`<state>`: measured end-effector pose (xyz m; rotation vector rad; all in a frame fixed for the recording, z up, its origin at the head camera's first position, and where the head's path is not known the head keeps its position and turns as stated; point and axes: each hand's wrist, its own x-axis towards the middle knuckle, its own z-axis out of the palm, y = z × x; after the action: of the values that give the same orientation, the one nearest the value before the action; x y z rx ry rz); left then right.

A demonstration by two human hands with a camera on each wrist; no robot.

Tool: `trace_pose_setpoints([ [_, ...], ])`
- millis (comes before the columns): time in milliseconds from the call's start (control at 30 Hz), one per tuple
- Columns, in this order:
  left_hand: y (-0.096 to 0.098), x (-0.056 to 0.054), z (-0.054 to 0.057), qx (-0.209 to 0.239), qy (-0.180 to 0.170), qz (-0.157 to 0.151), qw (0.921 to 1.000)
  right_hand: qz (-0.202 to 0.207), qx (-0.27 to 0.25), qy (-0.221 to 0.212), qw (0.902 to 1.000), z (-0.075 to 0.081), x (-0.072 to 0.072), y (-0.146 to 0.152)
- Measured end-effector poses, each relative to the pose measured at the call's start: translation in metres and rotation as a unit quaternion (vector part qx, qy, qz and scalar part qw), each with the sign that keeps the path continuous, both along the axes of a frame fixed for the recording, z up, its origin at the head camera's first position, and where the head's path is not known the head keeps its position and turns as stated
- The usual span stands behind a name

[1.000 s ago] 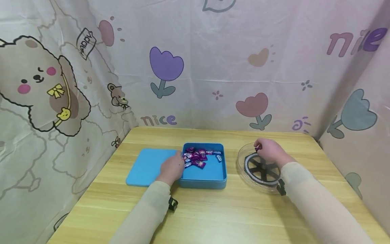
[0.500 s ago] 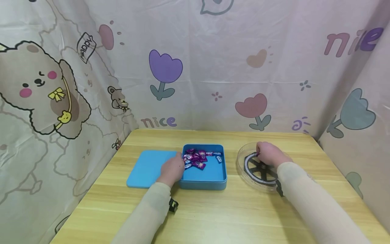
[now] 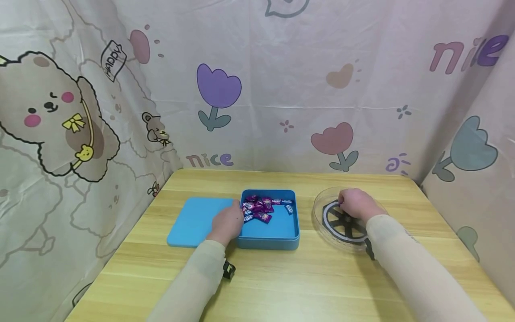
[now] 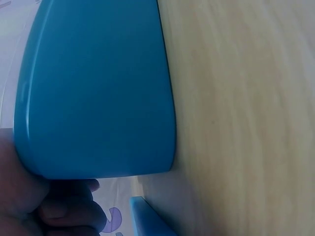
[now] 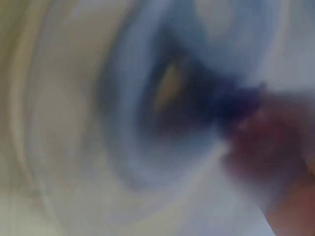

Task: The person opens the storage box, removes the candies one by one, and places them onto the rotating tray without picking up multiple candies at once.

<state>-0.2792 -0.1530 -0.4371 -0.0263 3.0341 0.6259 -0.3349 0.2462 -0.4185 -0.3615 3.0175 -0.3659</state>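
My left hand (image 3: pixel 227 222) holds the left side of an open blue box (image 3: pixel 267 243), its thumb up at the rim. In the left wrist view the hand (image 4: pixel 22 196) is at the corner of the box (image 4: pixel 98 93), its other fingers bent beside the wall. Several purple and blue-white wrapped candies (image 3: pixel 263 218) lie inside, mostly toward the left and back. My right hand (image 3: pixel 358 204) pinches a small purple wrapped candy (image 3: pixel 339 204) over a clear round dish (image 3: pixel 318 214). A black spoked wheel with a pale ring (image 3: pixel 327 223) shows in the dish. The right wrist view is blurred.
A flat blue lid (image 3: pixel 197 223) lies left of the box, partly behind my left hand. The wooden table (image 3: pixel 277 281) extends around them. A printed cloth (image 3: pixel 273 89) hangs behind the table and along both sides.
My right hand has dipped slightly over the dish with the candy, mostly during the first half second. The left hand and the box have stayed in place.
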Motion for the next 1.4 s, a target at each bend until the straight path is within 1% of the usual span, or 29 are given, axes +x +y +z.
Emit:
trace_pose_setpoints([
  [100,0.0,0.0,0.001,0.0,0.003,0.0,1.0,-0.001,0.008,-0.008,0.9999,0.003,0.0,-0.002],
  [200,0.0,0.0,0.001,-0.004,0.004,-0.003,1.0,-0.001,0.008,-0.006,0.9999,0.007,0.002,-0.008],
  [333,0.0,0.001,0.0,-0.005,0.004,-0.002,1.0,0.009,0.003,0.017,0.9998,0.014,0.004,-0.021],
  [467,0.0,0.0,-0.001,-0.002,0.004,0.002,1.0,0.033,-0.005,0.042,0.9986,0.023,0.008,-0.04],
  [633,0.001,0.0,-0.001,-0.006,-0.001,0.0,1.0,0.058,-0.023,0.053,0.9966,0.031,0.015,-0.066],
  [800,0.001,-0.001,0.0,-0.007,-0.001,0.0,1.0,0.102,-0.036,0.092,0.9899,0.038,0.027,-0.098],
  [900,0.0,-0.001,0.001,-0.011,0.001,-0.003,0.9999,0.126,-0.036,0.105,0.9858,0.037,0.032,-0.117],
  [1033,-0.001,0.0,0.0,-0.013,-0.001,-0.004,0.9999,0.15,-0.037,0.089,0.984,0.038,0.037,-0.139],
  [1167,0.0,0.0,-0.001,-0.01,0.0,-0.002,1.0,0.168,-0.032,0.062,0.9834,0.037,0.04,-0.157],
  [1267,0.001,0.0,-0.002,-0.009,0.002,-0.002,1.0,0.185,-0.02,0.041,0.9818,0.033,0.04,-0.169],
  [1400,0.002,0.0,-0.001,-0.009,0.005,0.001,1.0,0.217,-0.006,0.023,0.9758,0.025,0.038,-0.185],
])
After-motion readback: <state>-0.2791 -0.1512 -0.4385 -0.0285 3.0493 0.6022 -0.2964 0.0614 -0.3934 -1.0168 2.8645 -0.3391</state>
